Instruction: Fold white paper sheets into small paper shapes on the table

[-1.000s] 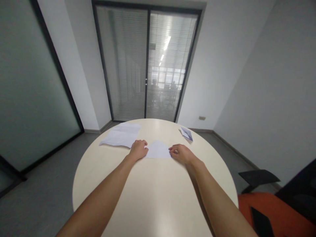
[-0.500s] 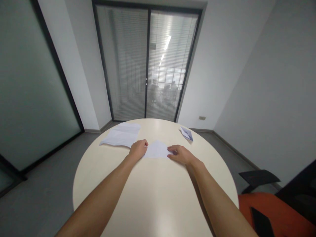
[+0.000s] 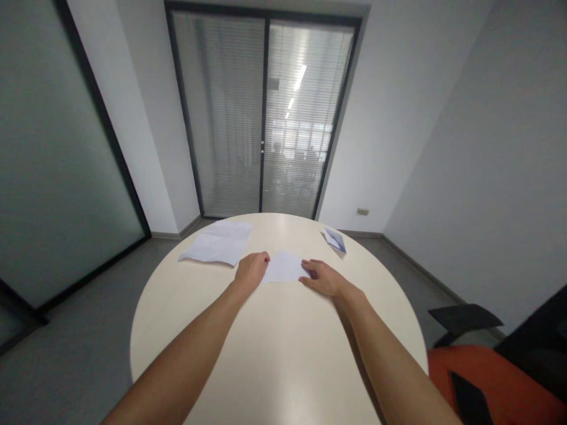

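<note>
White paper lies on the table between the left hand, curled at one edge, its grip hidden, and the right hand, loosely spread at the other; uneven pressure could crease it crookedly.

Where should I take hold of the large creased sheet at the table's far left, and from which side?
Probably pinch the large creased sheet by its near edge, toward the right corner, coming from the near side. Shadow under that edge suggests it sits slightly off the table. The left hand is right beside that corner.
</note>
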{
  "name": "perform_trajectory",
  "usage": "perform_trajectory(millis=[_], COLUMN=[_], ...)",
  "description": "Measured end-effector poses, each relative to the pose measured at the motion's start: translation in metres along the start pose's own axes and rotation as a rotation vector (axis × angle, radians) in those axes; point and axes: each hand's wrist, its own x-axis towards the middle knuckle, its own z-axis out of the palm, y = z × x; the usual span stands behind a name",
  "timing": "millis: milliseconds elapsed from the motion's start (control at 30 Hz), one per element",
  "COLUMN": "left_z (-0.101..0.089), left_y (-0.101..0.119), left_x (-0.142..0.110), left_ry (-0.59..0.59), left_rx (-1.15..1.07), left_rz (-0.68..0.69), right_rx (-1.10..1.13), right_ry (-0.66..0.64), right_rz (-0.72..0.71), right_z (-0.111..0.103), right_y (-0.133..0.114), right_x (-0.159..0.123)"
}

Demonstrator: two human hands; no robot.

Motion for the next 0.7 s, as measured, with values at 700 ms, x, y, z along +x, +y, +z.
perform_trajectory(millis=[700], left_z=[0.0], left_y=[0.02], left_x=[-0.008], left_ry=[-0.124], left_rx=[0.137], left_rz=[0.195], right_rx=[-0.084], right_ry=[-0.001], right_rz=[0.047], right_z=[0.018], right_y=[0.009], right_x=[0.005])
